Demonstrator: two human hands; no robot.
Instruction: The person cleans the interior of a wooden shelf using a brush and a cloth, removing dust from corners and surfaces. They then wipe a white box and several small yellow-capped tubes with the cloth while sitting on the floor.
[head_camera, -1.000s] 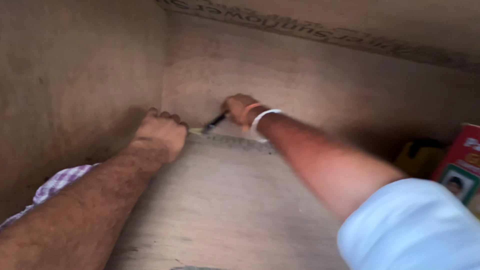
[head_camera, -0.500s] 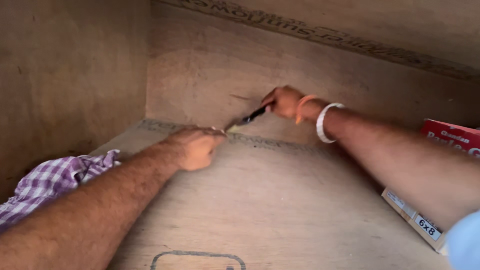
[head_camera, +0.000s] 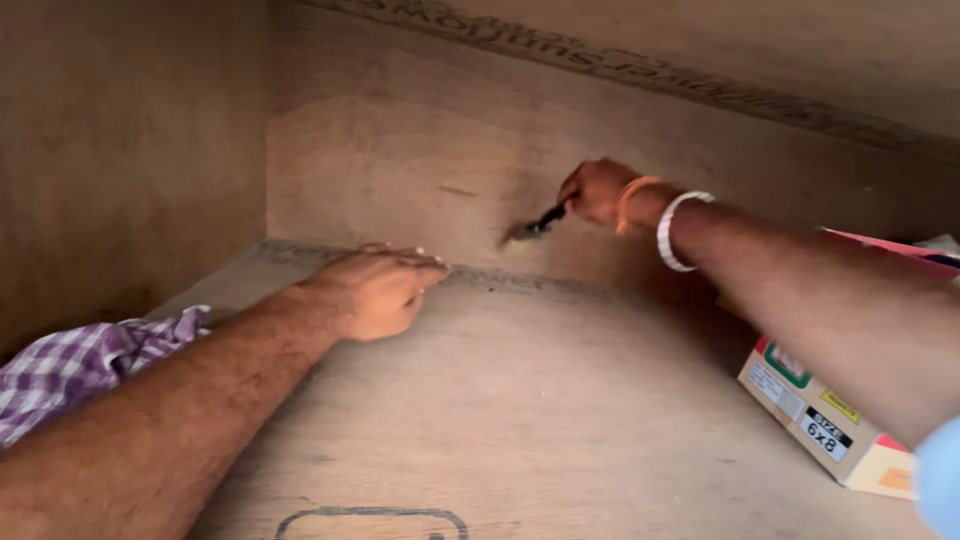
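Right hand (head_camera: 598, 190) is gripping a small dark-handled brush (head_camera: 535, 226) with closed fingers, its bristle tip touching the brown plywood back panel (head_camera: 400, 150). Left hand (head_camera: 375, 292) is resting loosely curled, holding nothing, on the plywood shelf floor (head_camera: 560, 400). White-and-red cardboard box (head_camera: 830, 430) is lying at right.

A red, white and tan cardboard box (head_camera: 822, 425) with small labels lies at right.
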